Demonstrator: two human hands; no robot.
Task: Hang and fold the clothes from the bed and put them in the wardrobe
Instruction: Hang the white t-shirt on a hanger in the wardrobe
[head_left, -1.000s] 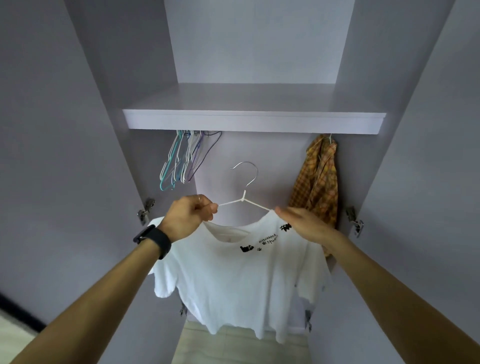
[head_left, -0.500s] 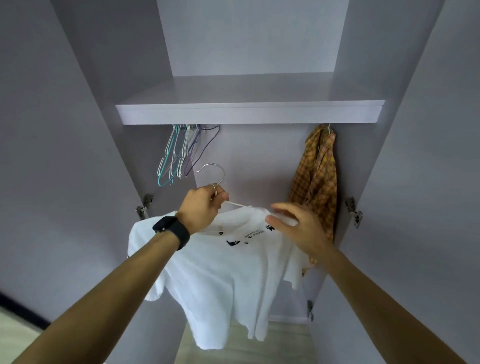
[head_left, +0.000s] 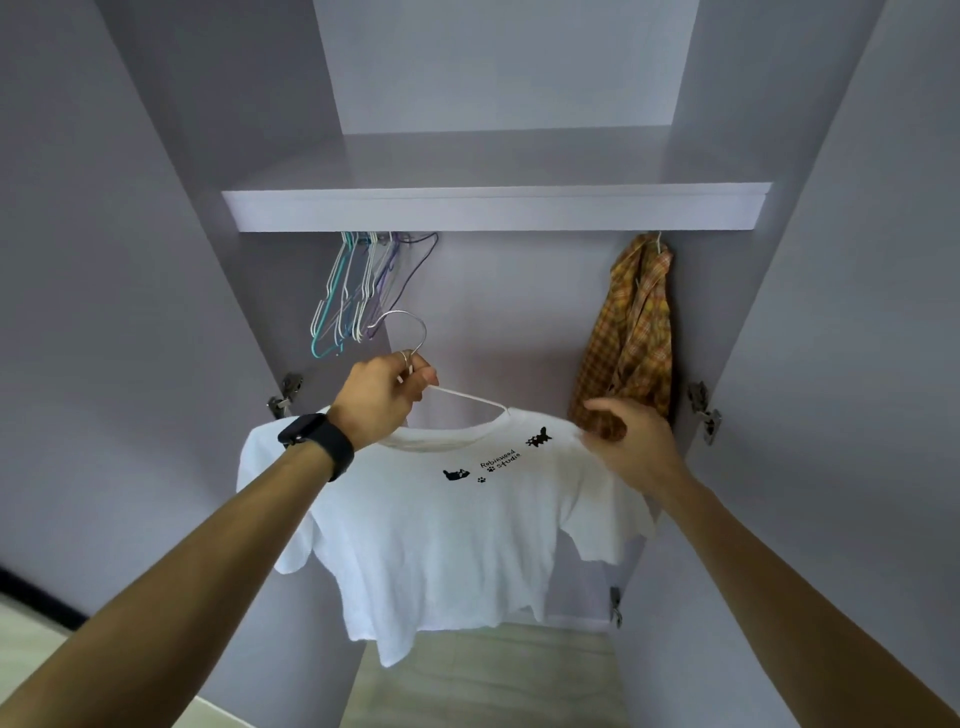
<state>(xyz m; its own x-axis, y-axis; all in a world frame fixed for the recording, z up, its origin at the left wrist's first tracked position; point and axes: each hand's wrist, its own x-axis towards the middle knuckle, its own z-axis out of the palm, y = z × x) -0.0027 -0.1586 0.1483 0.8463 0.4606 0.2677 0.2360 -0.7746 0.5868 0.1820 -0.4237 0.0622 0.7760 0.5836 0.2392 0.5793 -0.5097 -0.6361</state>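
White T-shirt on tilted wire hanger; left hand has its grip round the neck, right hand pinches shoulder; tilt could slide it off.

The T-shirt was soft, matt white cloth with a flat black print. Its hanger was thin white-coated wire with a shiny bare metal hook. The wardrobe shelf looked smooth and matt (laminate, seemingly). The plaid shirt was woven cloth; the hinge glinted as metal.
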